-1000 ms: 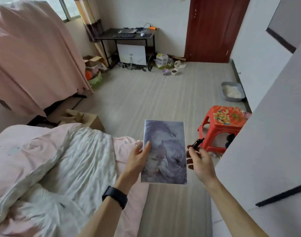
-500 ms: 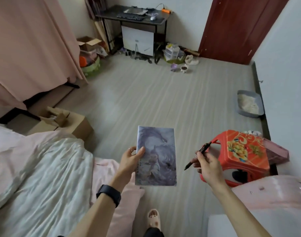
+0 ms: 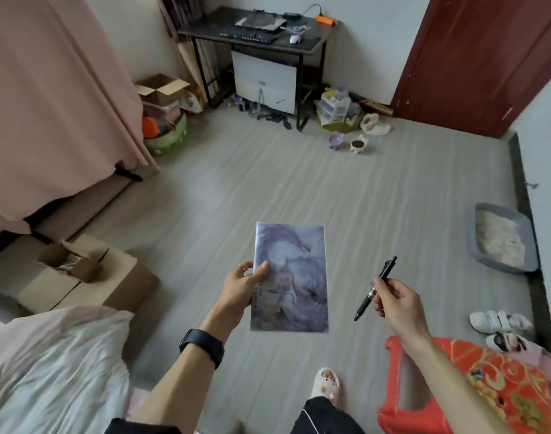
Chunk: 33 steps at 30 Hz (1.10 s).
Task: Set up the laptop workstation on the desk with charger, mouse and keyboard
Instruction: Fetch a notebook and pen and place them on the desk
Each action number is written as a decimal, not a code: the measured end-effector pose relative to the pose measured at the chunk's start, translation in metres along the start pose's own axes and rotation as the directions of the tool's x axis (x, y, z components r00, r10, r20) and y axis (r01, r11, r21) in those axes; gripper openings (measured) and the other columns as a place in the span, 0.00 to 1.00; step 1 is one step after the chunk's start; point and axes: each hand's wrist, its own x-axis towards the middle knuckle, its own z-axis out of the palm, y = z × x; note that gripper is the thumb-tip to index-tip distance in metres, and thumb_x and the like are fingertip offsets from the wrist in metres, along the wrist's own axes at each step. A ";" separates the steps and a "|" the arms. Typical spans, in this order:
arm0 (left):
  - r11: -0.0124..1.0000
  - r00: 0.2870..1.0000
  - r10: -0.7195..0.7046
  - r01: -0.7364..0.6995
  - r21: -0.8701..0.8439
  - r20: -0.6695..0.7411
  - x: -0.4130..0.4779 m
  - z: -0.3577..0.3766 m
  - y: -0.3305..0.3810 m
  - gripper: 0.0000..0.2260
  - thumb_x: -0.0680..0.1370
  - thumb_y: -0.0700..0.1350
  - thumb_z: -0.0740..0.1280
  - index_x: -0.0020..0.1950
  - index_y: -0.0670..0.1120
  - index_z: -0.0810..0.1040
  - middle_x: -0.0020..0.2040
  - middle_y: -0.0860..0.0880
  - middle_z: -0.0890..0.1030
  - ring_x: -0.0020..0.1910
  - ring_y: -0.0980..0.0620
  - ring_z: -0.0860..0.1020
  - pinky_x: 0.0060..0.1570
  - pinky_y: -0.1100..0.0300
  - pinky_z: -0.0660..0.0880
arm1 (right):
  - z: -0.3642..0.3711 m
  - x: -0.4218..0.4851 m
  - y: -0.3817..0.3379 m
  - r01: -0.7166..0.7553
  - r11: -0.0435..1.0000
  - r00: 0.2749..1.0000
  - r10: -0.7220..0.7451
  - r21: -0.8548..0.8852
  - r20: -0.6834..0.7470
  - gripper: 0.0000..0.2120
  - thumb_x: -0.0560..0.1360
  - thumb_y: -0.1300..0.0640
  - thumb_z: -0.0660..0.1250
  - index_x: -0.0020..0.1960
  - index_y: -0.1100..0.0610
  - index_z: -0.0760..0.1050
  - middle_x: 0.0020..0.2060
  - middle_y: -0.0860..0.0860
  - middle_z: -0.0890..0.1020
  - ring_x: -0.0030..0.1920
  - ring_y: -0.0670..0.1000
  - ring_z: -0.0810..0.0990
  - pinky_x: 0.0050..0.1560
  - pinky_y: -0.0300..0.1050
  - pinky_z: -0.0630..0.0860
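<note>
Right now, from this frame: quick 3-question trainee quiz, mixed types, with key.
1. True or false: the keyboard lies on the desk by the far wall.
2. Multiple choice: what does the right hand hold? A) a mouse B) a black pen C) a charger
3. Fill in: the left hand grips the booklet by its ____ edge, thumb on the cover.

Key: 1 true; 2 B; 3 left.
</note>
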 end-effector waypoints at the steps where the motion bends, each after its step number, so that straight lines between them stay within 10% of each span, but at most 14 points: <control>1: 1.000 1.000 0.004 -0.004 -0.001 -0.020 0.014 0.002 0.010 0.20 0.75 0.53 0.74 0.60 0.42 0.76 0.50 0.41 0.86 0.47 0.39 0.85 0.50 0.42 0.81 | 0.007 0.022 -0.011 0.005 1.000 1.000 -0.005 -0.014 0.029 0.16 0.79 0.52 0.68 0.37 0.61 0.77 0.26 0.49 0.79 0.30 0.51 0.76 0.41 0.53 0.74; 8: 0.991 0.994 0.001 -0.016 -0.134 -0.113 0.137 -0.015 0.113 0.12 0.77 0.47 0.72 0.58 0.46 0.75 0.47 0.44 0.86 0.44 0.43 0.85 0.38 0.53 0.81 | 0.097 0.193 -0.139 0.117 0.991 0.963 -0.099 -0.059 0.249 0.15 0.79 0.49 0.68 0.39 0.58 0.78 0.29 0.48 0.81 0.31 0.47 0.79 0.41 0.47 0.77; 18: 0.964 0.996 -0.076 0.059 -0.257 -0.055 0.366 -0.112 0.223 0.17 0.78 0.41 0.69 0.67 0.46 0.76 0.59 0.40 0.83 0.58 0.33 0.80 0.64 0.37 0.72 | 0.255 0.407 -0.222 0.104 0.987 0.960 -0.067 -0.121 0.273 0.15 0.80 0.50 0.68 0.39 0.59 0.78 0.28 0.47 0.80 0.31 0.49 0.78 0.42 0.49 0.75; 24: 0.968 0.995 -0.081 0.092 -0.232 0.056 0.499 -0.155 0.324 0.18 0.78 0.38 0.69 0.67 0.47 0.77 0.59 0.41 0.82 0.47 0.40 0.83 0.45 0.50 0.83 | 0.335 0.517 -0.298 0.066 0.989 0.971 -0.033 -0.130 0.238 0.16 0.80 0.52 0.67 0.36 0.58 0.76 0.26 0.47 0.80 0.31 0.49 0.77 0.41 0.47 0.74; 33: 0.971 0.997 -0.083 0.080 -0.223 -0.005 0.704 -0.177 0.443 0.18 0.75 0.42 0.73 0.65 0.45 0.78 0.58 0.39 0.83 0.46 0.40 0.82 0.43 0.54 0.81 | 0.456 0.705 -0.383 0.067 0.994 0.971 -0.045 -0.088 0.236 0.16 0.80 0.51 0.68 0.36 0.58 0.76 0.27 0.47 0.80 0.29 0.46 0.78 0.43 0.51 0.76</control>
